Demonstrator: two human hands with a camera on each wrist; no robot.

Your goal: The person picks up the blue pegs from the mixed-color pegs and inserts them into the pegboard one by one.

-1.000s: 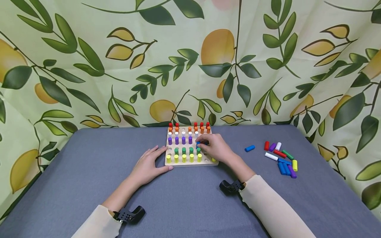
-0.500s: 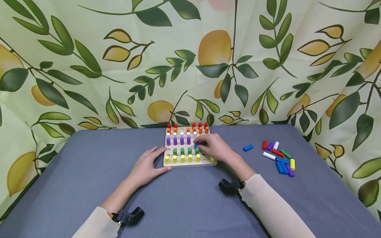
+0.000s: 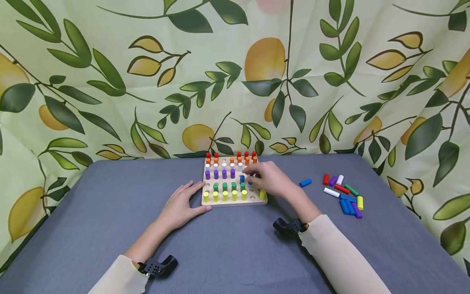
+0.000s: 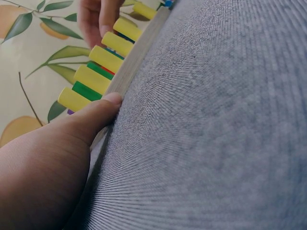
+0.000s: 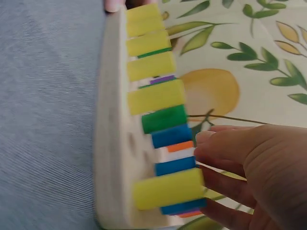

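At the right hand's (image 3: 269,177) fingertips, head view: blue peg (image 3: 242,179) stands upright in the pegboard (image 3: 235,204). Compared with 0.5 s ago, fingers are off it, loosely parted, gripping nothing; looks like 1 more peg seated. Left hand (image 3: 180,208), fingers extended, touches the board's left side. Loose pegs (image 3: 344,207) well right of the right hand.
Left wrist: thumb on board edge, yellow pegs (image 4: 92,79) beyond.
Right wrist: fingertips near blue pegs (image 5: 171,136), none pinched.
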